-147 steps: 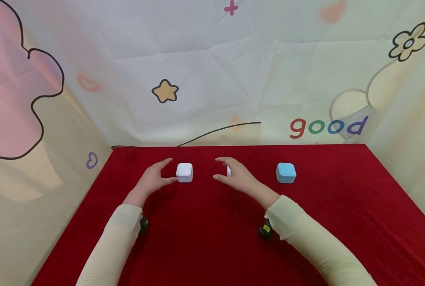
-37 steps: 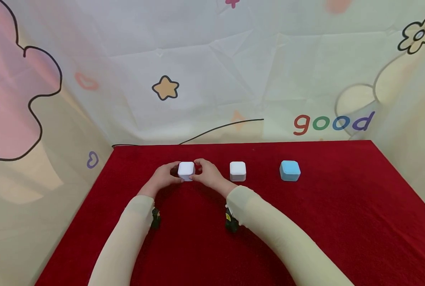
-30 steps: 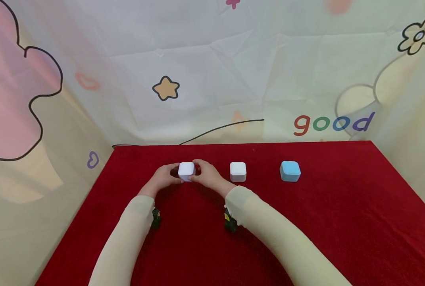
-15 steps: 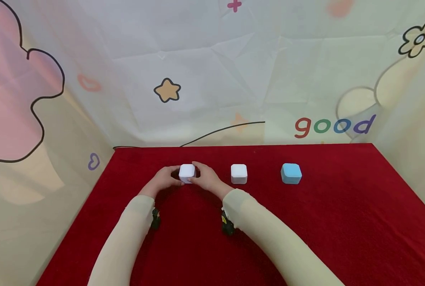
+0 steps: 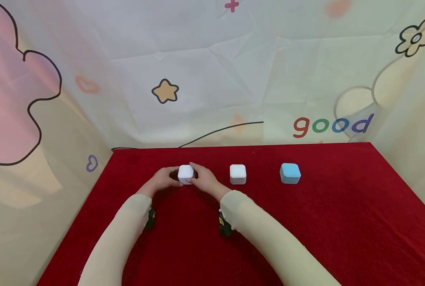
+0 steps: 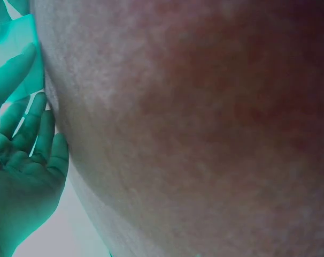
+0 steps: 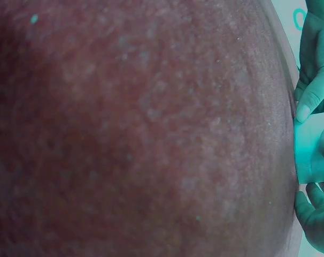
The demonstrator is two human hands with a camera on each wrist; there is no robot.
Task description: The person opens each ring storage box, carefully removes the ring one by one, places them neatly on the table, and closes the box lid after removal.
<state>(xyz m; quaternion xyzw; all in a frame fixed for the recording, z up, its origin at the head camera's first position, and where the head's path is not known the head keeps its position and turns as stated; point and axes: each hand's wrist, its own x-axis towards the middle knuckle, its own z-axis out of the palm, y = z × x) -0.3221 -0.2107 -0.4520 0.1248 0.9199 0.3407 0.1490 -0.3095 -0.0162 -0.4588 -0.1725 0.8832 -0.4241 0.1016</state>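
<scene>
Toward the back left of the red table stands a small white cube [image 5: 185, 173] with rounded edges, a hand on either side. My left hand [image 5: 160, 180] holds its left side, thumb at the front corner and a finger at the back. From the right, my right hand [image 5: 206, 180] grips it, thumb across the front face and fingers behind. In the left wrist view my left thumb overlaps the cube [image 6: 20, 32], and the other fingers are loosely bent. The right wrist view shows my left thumb tip at the upper corner of the cube [image 7: 307, 142]. The fingertips behind it are mostly hidden.
A second white cube [image 5: 238, 174] stands to the right of my right hand, and a light blue cube [image 5: 290, 173] farther right, roughly in one row. The red cloth [image 5: 305, 222] covers the table. A printed backdrop [image 5: 205, 79] rises behind its far edge.
My right hand has moved left from the second white cube to the first, and my left hand has come in against it. Lately my right thumb has slid slightly left across the front.
</scene>
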